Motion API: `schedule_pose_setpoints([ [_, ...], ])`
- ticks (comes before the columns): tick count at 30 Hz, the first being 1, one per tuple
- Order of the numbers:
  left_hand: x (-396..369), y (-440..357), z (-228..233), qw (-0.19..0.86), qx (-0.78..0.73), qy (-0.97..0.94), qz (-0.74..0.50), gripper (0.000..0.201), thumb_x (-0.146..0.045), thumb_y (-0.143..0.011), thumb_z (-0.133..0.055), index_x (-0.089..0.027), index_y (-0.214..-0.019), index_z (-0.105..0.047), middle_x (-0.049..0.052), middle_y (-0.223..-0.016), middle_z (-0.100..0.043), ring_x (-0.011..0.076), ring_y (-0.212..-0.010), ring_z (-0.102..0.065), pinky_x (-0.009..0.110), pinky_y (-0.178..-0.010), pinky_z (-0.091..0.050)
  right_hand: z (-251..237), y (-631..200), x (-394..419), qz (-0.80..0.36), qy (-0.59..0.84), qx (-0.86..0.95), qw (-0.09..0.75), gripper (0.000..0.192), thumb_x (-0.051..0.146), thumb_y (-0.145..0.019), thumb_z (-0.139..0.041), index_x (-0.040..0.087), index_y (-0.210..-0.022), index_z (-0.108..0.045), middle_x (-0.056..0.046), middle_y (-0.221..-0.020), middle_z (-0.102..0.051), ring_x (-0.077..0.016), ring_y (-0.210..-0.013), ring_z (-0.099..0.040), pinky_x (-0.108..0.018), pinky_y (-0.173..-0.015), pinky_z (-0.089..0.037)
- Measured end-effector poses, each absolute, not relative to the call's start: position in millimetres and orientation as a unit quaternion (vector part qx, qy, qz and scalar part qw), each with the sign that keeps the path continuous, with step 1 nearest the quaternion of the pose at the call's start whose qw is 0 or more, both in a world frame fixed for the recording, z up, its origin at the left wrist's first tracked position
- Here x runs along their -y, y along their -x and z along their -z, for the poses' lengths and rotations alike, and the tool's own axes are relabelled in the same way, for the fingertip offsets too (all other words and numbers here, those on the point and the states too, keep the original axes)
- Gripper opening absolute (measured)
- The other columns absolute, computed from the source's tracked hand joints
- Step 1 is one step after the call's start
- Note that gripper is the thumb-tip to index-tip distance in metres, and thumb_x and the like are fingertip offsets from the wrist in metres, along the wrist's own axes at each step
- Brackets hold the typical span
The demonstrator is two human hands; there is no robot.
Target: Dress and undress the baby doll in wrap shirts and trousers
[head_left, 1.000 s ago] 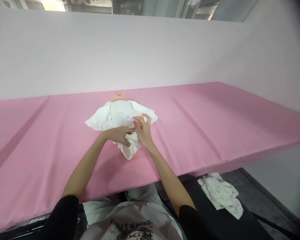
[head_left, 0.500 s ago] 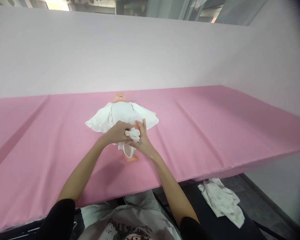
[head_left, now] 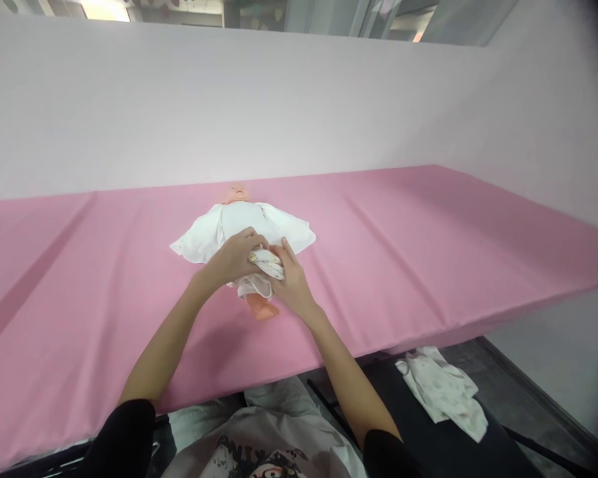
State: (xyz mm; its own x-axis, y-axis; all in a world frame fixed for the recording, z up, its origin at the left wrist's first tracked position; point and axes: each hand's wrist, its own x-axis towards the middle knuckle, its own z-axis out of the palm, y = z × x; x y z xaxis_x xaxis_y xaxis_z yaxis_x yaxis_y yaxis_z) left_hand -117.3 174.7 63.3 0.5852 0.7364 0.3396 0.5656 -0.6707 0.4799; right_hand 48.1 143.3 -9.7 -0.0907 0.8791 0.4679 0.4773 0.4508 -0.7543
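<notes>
White cloth [head_left: 270,264] bunches over the lower end of a doll [head_left: 236,194], which lies on its back well apart from the far right corner of the pink-covered worktop [head_left: 373,265], head close to the far edge, one bare leg [head_left: 260,307] pointing toward the near edge. My left hand [head_left: 235,257] has thumb and fingers clamped on the bunch, a small yellowish mark showing beside the fingertips. My right hand [head_left: 293,282] curves around the opposite end, against a sliver of the doll's other limb [head_left: 274,251]; whether those fingers pinch cloth or limb, I cannot tell. In my judgement, the folds want gathering short, with the left fingers holding any opening wide and the right hand steadying the limb, so nothing snags. Gentle, even tension suits such thin-looking fabric; a sharp tug could drag the doll nearwards or rumple the white shirt [head_left: 240,218] across its torso
</notes>
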Motion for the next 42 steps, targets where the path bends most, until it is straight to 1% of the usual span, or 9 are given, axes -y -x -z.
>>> schedule_pose_setpoints([
  [7, -185.9, 122.9, -53.3, 0.227, -0.348, -0.882, -0.223, 0.016, -0.030, -0.082, -0.054, -0.018, -0.071, -0.053, -0.001, -0.074, -0.055, 0.0137, -0.069, -0.050, 0.027, -0.063, -0.035, 12.5, -59.1, -145.7, -0.246, 0.433, 0.721, 0.482, 0.045, 0.016, -0.077, -0.048, 0.021, -0.119, -0.061, -0.006, -0.136, -0.053, -0.0237, -0.140, -0.029, -0.043, -0.111, -0.034],
  [11, -193.2, 123.7, -47.3, 0.292, -0.352, -0.858, -0.235, 0.020, -0.034, -0.081, -0.054, -0.018, -0.069, -0.052, -0.003, -0.069, -0.054, 0.0134, -0.067, -0.048, 0.026, -0.062, -0.035, 20.1, -57.5, -145.2, -0.326, 0.434, 0.646, 0.536, 0.046, 0.017, -0.073, -0.052, 0.021, -0.117, -0.065, -0.006, -0.147, -0.040, -0.0250, -0.134, -0.041, -0.038, -0.104, -0.041],
  [18, -194.2, 117.8, -42.2, 0.378, -0.374, -0.812, -0.242, 0.025, -0.041, -0.076, -0.058, -0.017, -0.070, -0.055, -0.005, -0.063, -0.055, 0.0124, -0.063, -0.050, 0.024, -0.060, -0.036, 23.5, -48.6, -131.2, -0.414, 0.420, 0.548, 0.593, 0.045, 0.026, -0.071, -0.062, 0.021, -0.116, -0.065, -0.006, -0.150, -0.035, -0.0266, -0.132, -0.042, -0.036, -0.102, -0.045],
  [21, -191.3, 115.1, -43.1, 0.369, -0.395, -0.804, -0.250, 0.026, -0.043, -0.073, -0.061, -0.017, -0.071, -0.057, -0.004, -0.064, -0.056, 0.0128, -0.065, -0.051, 0.024, -0.059, -0.036, 22.3, -42.4, -127.0, -0.388, 0.441, 0.543, 0.601, 0.051, 0.032, -0.071, -0.067, 0.020, -0.120, -0.061, -0.008, -0.150, -0.034, -0.0274, -0.130, -0.044, -0.040, -0.102, -0.044],
  [25, -188.1, 113.1, -44.9, 0.384, -0.401, -0.798, -0.235, 0.024, -0.042, -0.072, -0.062, -0.018, -0.074, -0.058, -0.004, -0.066, -0.057, 0.0129, -0.064, -0.052, 0.024, -0.058, -0.037, 23.8, -33.3, -127.0, -0.317, 0.497, 0.541, 0.599, 0.049, 0.029, -0.069, -0.065, 0.019, -0.117, -0.060, -0.010, -0.145, -0.041, -0.0276, -0.126, -0.047, -0.042, -0.101, -0.045],
  [30, -182.4, 110.0, -48.4, 0.342, -0.404, -0.816, -0.231, 0.027, -0.046, -0.075, -0.059, -0.018, -0.074, -0.057, -0.003, -0.070, -0.058, 0.0135, -0.067, -0.052, 0.024, -0.059, -0.037, 24.8, -22.9, -125.7, -0.292, 0.527, 0.528, 0.598, 0.067, 0.026, -0.068, -0.063, 0.019, -0.132, -0.045, -0.012, -0.144, -0.041, -0.0271, -0.125, -0.047, -0.044, -0.102, -0.045],
  [33, -179.3, 109.0, -50.2, 0.332, -0.407, -0.820, -0.230, 0.027, -0.045, -0.078, -0.058, -0.019, -0.077, -0.058, -0.004, -0.073, -0.059, 0.0135, -0.069, -0.052, 0.025, -0.061, -0.037, 23.0, -21.2, -124.1, -0.291, 0.530, 0.541, 0.585, 0.069, 0.029, -0.072, -0.064, 0.019, -0.136, -0.041, -0.013, -0.145, -0.039, -0.0277, -0.129, -0.044, -0.046, -0.104, -0.042],
  [39, -179.2, 118.1, -55.8, 0.376, -0.390, -0.818, -0.193, 0.021, -0.037, -0.075, -0.061, -0.020, -0.086, -0.062, -0.002, -0.080, -0.062, 0.0152, -0.075, -0.056, 0.025, -0.063, -0.041, 19.8, -29.5, -120.8, -0.299, 0.516, 0.590, 0.544, 0.058, 0.028, -0.075, -0.062, 0.022, -0.131, -0.050, -0.009, -0.148, -0.038, -0.0288, -0.131, -0.042, -0.046, -0.103, -0.044],
  [42, -181.6, 128.3, -59.3, 0.402, -0.353, -0.830, -0.157, 0.037, -0.030, -0.069, -0.066, -0.022, -0.105, -0.063, 0.001, -0.097, -0.065, 0.0180, -0.087, -0.060, 0.026, -0.069, -0.045, 22.3, -32.0, -120.4, -0.284, 0.514, 0.605, 0.537, 0.051, 0.025, -0.075, -0.062, 0.023, -0.125, -0.055, -0.007, -0.148, -0.038, -0.0289, -0.131, -0.043, -0.044, -0.101, -0.046],
])
